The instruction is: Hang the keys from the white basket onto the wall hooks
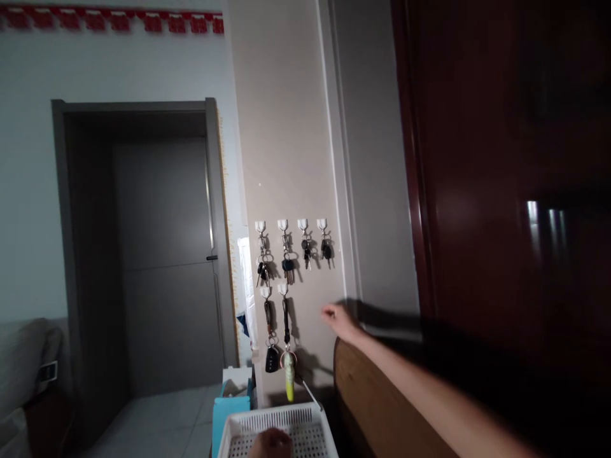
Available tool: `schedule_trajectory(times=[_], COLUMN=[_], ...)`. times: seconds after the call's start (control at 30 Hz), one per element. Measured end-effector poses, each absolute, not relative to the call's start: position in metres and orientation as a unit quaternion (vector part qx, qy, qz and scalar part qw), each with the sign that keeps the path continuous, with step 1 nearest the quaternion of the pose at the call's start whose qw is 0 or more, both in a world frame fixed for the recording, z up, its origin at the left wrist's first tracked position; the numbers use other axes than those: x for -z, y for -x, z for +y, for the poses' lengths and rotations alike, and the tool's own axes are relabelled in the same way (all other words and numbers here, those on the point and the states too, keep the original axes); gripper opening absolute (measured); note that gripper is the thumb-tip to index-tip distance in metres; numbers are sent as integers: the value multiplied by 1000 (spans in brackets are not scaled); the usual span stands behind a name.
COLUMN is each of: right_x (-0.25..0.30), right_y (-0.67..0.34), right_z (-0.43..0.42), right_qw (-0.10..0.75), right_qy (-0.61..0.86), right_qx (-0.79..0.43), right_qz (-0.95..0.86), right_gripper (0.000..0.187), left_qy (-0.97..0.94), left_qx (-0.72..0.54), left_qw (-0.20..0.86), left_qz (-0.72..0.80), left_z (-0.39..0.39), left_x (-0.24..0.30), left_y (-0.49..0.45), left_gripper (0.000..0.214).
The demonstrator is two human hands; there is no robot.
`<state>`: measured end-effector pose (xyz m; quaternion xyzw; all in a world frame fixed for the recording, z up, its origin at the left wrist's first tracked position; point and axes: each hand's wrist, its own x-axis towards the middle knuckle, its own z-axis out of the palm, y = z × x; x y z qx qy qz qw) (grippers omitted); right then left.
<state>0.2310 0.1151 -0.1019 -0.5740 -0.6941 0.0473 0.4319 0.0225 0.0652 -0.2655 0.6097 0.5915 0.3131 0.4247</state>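
My right hand (pixel 338 319) reaches out beside the wall, right of the hanging keys, its fingers curled together. Whether anything is between them is too blurred to see. My left hand (pixel 273 443) is low at the bottom edge, over a white plastic basket (pixel 281 416); its fingers are mostly hidden. An upper row of white wall hooks (pixel 302 224) carries several key bunches (pixel 287 267). Below, two more hooks hold a black car key (pixel 272 359) on a brown strap and a dark strap (pixel 286 321) with a yellow-green pendant (pixel 289 375).
A brown wooden curved panel (pixel 367 394) stands under my right forearm. Left of the basket is a blue box (pixel 231 407). A grey door (pixel 165 254) is further left, and a glossy dark red surface (pixel 487 159) fills the right side.
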Motion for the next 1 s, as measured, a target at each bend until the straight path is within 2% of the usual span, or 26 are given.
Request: schedule_trajectory(times=[0.1,0.17,0.27,0.37,0.43,0.5,0.6,0.73,0.9,1.0], right_x=[44,13,-10,-13,-14,-19,-38,-77,-115,-108], right_y=[-238,-241,-240,-239,-240,-242,-246,-241,-223,-216], right_z=[133,143,155,163,164,163,159,153,146,143], right_qw=[502,548,559,549,562,594,627,593,567,562], right_qy=[595,619,634,645,642,624,588,577,529,492], right_qx=[-4,20,19,10,-11,-25,18,78,24,-52], right_qz=[-628,-562,-534,-531,-521,-507,-511,-556,-631,-663], right_gripper=[31,39,40,35,33,31,26,17,15,18], left_qy=[-597,-629,-608,-585,-582,-580,-592,-607,-538,-568], left_qx=[-389,-458,-548,-544,-512,-489,-512,-615,-741,-725], left_qw=[406,322,160,75,51,48,89,205,225,268], left_qz=[572,540,551,598,630,650,616,460,333,283], left_z=[78,89,104,115,121,125,128,127,118,116], left_x=[193,132,55,17,8,5,-4,-37,-93,-98], left_y=[-19,-16,-14,-19,-24,-29,-34,-40,-49,-49], left_gripper=[17,24,40,48,41,31,22,22,18,17])
